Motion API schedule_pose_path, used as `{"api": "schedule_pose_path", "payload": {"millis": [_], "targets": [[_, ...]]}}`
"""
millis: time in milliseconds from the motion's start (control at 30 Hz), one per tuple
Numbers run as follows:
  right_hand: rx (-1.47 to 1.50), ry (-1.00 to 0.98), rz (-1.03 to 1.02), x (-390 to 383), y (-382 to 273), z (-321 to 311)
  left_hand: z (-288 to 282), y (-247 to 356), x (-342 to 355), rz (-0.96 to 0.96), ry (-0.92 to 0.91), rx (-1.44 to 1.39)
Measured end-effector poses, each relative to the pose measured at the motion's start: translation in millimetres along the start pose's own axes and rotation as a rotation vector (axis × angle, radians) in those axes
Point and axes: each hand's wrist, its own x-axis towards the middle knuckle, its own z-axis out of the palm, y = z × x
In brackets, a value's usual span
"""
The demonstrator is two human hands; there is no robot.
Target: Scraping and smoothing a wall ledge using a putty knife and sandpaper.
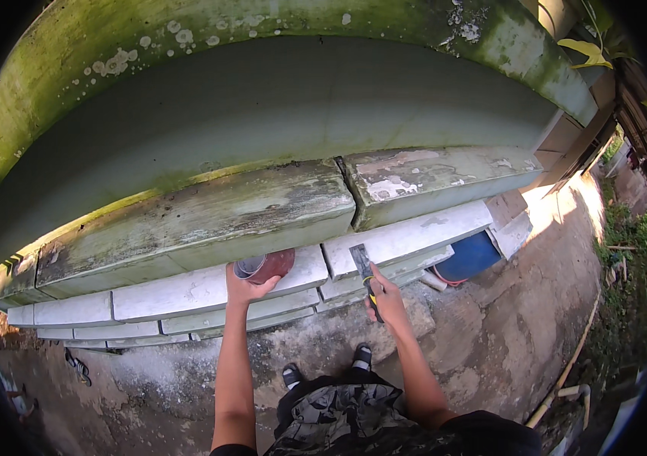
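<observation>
My left hand is closed round a reddish-brown round container with a greyish inside, tilted in front of the white ledge. In my right hand is a putty knife, gripped by its black and yellow handle. Its grey-smeared blade points up and away from me, over the white ledge; whether it touches the surface I cannot tell. Beyond both hands runs a higher green-stained ledge, split by a dark vertical gap.
A mossy curved wall top arches across the far side. Under the white ledge at right sits a blue tub. Sandals lie on the rough concrete ground at left. Pipes and plants border the right side.
</observation>
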Motion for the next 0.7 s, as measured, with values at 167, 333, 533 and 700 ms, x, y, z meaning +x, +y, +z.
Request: {"api": "schedule_pose_path", "payload": {"millis": [167, 333, 533, 700], "targets": [[-0.035, 0.028, -0.035, -11, 4, 2, -1, -22, -6, 0.006, -0.035, 0.083], [0.027, 0.041, -0.044, 6, 5, 10, -2, -16, 2, 0.044, 0.008, 0.032], [-0.065, 0.037, -0.073, -2, 14, 8, -7, -11, 2, 0.099, 0.05, 0.07], [-0.111, 0.132, -0.188, 6, 7, 23, -4, 0, 6, -0.029, -0.055, 0.03]]}}
